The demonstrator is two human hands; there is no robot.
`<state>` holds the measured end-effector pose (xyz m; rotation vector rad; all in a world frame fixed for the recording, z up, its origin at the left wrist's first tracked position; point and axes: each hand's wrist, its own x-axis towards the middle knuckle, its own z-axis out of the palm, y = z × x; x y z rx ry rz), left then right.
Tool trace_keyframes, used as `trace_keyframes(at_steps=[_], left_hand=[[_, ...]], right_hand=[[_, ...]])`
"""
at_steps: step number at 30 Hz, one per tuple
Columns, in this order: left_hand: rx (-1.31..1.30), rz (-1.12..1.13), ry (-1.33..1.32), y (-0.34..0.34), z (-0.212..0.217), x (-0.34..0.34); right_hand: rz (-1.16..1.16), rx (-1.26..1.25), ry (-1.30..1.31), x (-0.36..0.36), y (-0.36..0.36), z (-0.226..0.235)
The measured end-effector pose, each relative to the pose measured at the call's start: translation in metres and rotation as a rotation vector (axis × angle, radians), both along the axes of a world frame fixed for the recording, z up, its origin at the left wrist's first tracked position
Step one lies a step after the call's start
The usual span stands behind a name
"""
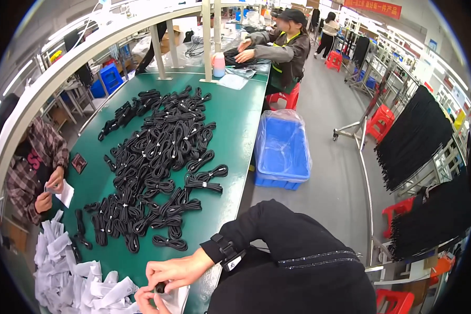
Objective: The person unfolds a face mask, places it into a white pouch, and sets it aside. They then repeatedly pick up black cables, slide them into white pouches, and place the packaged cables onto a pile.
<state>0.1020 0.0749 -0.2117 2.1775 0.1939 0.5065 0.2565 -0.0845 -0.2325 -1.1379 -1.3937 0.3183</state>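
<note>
At the table's near edge, my right hand (179,270) is closed, its fingertips pinching down on a small dark piece (160,287) that looks like part of a black cable coil. Just below it, partly cut off by the frame's lower edge, my left hand (148,302) has its fingers closed around a whitish translucent bag (178,299). Most of what lies between the hands is hidden by the fingers. Beyond them, a large heap of tied black cable coils (162,144) covers the green table. To the left lies a pile of flat whitish bags (107,290).
A person (36,157) across the table at left handles a white piece. Another person (288,49) sits at the far end, hands over black cables. A blue lined bin (281,149) stands on the floor to the right, near racks of hanging black cables (416,136). A metal frame (206,42) spans the table.
</note>
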Motion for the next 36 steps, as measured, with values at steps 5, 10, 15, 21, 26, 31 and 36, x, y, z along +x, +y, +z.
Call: trace_keyframes(at_steps=[5, 10, 15, 21, 26, 31, 36], left_hand=[[0.047, 0.19, -0.134, 0.102, -0.05, -0.023], [-0.09, 0.56, -0.364, 0.113, -0.008, -0.015], [0.137, 0.301, 0.059, 0.034, 0.0, -0.012], [0.266, -0.113, 0.129, -0.021, -0.034, -0.003], [0.285, -0.095, 0.136, -0.023, -0.053, 0.0], [0.257, -0.049, 0.146, -0.029, -0.051, 0.002], [0.27, -0.057, 0.115, -0.025, -0.058, -0.004]], right_hand=[[-0.196, -0.056, -0.177, 0.018, 0.004, 0.004], [-0.695, -0.517, -0.765, 0.045, -0.01, -0.032], [-0.815, -0.516, -1.053, 0.047, -0.013, -0.059], [-0.643, -0.421, -0.888, 0.046, -0.011, -0.061], [-0.413, -0.451, -0.363, 0.033, -0.012, -0.066], [-0.314, -0.547, -0.304, 0.03, -0.016, -0.056], [-0.247, -0.643, -0.331, 0.029, -0.021, -0.046]])
